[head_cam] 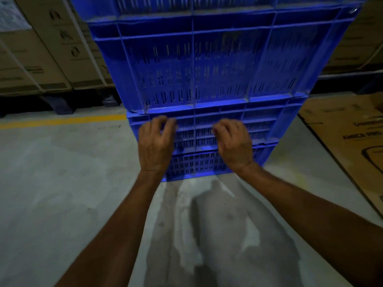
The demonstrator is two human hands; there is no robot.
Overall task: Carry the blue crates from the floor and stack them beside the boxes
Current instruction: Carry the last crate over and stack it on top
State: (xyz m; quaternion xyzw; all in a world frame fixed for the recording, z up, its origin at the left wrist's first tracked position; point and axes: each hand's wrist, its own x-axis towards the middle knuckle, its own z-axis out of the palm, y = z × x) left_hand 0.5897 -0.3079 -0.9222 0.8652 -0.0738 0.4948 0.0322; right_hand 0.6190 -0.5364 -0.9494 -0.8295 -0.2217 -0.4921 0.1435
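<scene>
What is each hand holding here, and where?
Neither lifts anything: left hand and right hand rest curled fingers on the ribbed wall of a lower crate in the stack.

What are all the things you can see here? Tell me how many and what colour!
blue crates: at least three, blue, stacked in the middle on the floor; the top one runs out of view
cardboard boxes: several, brown, stacked at the back left, more at the far right
flat cardboard sheet: one, brown with print, lying at the right
yellow line: one, painted on the floor at the left
floor: grey concrete, with a darker patch in front of the crates
left hand: one, fingers curled at a lower crate
right hand: one, fingers curled at the same crate
</scene>
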